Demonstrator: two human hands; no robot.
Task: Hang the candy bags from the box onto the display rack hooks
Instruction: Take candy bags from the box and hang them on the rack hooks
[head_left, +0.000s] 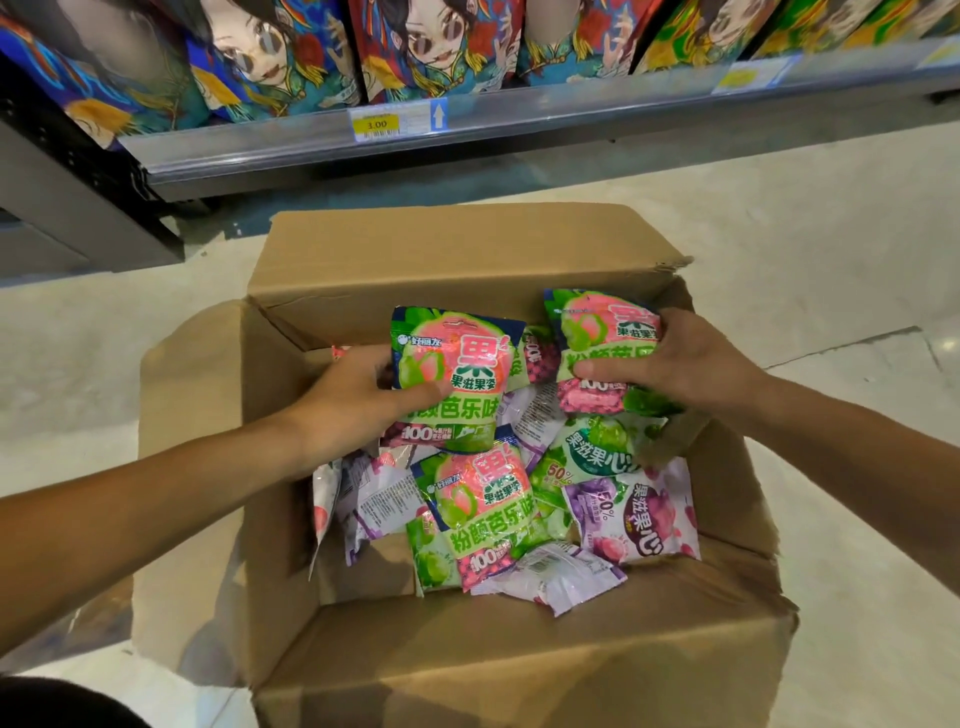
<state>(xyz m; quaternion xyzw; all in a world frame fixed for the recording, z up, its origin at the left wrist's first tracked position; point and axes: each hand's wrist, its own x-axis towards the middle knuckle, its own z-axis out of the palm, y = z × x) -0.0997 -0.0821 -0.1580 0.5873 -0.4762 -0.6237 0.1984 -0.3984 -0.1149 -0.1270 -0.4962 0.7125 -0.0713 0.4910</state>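
Candy bags: two pink-and-green bags are held above an open box at centre frame, one in each hand.
Left bag (454, 376): centre of the frame, face up, long axis running roughly top to bottom of the frame, top edge toward the shelf, slightly tilted.
Right bag (597, 338): right of centre, face up, top edge toward the upper left, long axis leaning to the right at its foot.
Left hand (358, 400): thumb across the left bag's face, fingers curled behind it, gripping its left edge.
Right hand (675, 364): thumb over the right bag's face, fingers curled round its right edge.
Box (467, 670): brown cardboard, flaps open, standing on the floor, filling the lower centre of the frame.
Loose bags in the box: a heap; one more pink-and-green bag (485, 506) lies face up below the left hand, long axis near vertical in the frame.
Other flavours: one green bag (597, 452) and one purple bag (639, 512) lie face up at right; several pale bags lie back side up; the exact count cannot be told.
Floor (831, 234): pale, glossy tiles around the box.
Shelf (519, 111): across the top of the frame, a grey edge with a yellow price tag (376, 124) reading 3.00.
Shelf stock: a row of bright illustrated packs (431, 47) stands upright along it.
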